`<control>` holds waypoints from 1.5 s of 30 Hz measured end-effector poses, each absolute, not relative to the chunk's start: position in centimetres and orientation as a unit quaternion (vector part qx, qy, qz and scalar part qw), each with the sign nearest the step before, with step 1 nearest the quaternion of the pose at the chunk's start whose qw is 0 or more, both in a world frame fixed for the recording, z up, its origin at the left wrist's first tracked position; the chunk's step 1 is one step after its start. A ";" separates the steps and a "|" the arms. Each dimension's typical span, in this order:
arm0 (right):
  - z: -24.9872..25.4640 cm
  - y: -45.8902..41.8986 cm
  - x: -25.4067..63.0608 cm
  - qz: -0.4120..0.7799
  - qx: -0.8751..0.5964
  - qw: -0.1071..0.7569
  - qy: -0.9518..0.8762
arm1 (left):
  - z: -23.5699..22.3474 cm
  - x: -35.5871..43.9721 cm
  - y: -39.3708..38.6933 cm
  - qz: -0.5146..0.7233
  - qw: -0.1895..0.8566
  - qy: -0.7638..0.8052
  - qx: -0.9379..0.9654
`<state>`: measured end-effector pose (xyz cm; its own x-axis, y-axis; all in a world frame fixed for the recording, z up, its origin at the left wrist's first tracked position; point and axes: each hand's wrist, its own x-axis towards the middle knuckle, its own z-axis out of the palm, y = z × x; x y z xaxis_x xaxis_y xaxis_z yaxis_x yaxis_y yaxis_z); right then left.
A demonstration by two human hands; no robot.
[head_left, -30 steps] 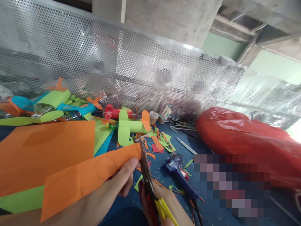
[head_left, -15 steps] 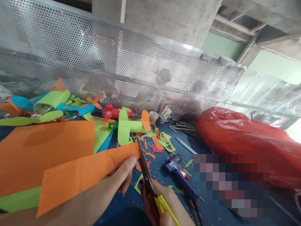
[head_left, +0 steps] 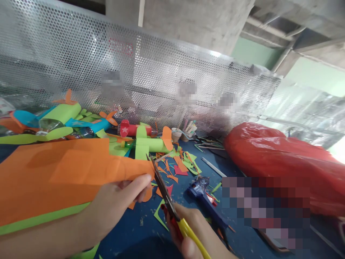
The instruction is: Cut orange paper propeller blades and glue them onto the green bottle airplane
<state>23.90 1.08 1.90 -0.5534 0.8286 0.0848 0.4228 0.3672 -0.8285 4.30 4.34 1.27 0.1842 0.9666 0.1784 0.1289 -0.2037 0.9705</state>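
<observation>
My left hand (head_left: 126, 194) pinches the right end of an orange paper strip (head_left: 113, 168), thumb on top. Behind the strip lies a larger orange sheet (head_left: 29, 183), so their edges partly blend. In my right hand (head_left: 188, 230) is a pair of scissors (head_left: 168, 201) with yellow and red handles. Its blades point up and left, right at the strip's end beside my left thumb. The blades look nearly closed; whether paper lies between them I cannot tell. A rounded orange piece (head_left: 147, 194) shows just below my left fingers.
Paper-covered bottle planes (head_left: 151, 144) stand at the back left before a perforated metal screen (head_left: 156, 72). Paper scraps (head_left: 180, 163) and a blue glue gun (head_left: 206, 201) lie right of centre. A red plastic bag (head_left: 280, 162) fills the right. People show blurred behind the screen.
The orange strip has swung upward and now overlaps the larger sheet. Both hands have shifted slightly, the scissor tips moving a little left. A rounded orange piece now shows below my left fingers.
</observation>
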 end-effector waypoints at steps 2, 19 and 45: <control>1.9 1.2 24.0 0.392 -0.401 0.254 -0.788 | 1.5 4.5 4.7 0.487 0.476 0.413 0.604; 1.0 1.5 24.3 0.389 -0.379 0.277 -0.793 | 3.0 4.8 5.4 0.488 0.497 0.398 0.596; 1.0 1.6 24.4 0.371 -0.370 0.282 -0.804 | 2.6 4.2 5.8 0.514 0.531 0.361 0.569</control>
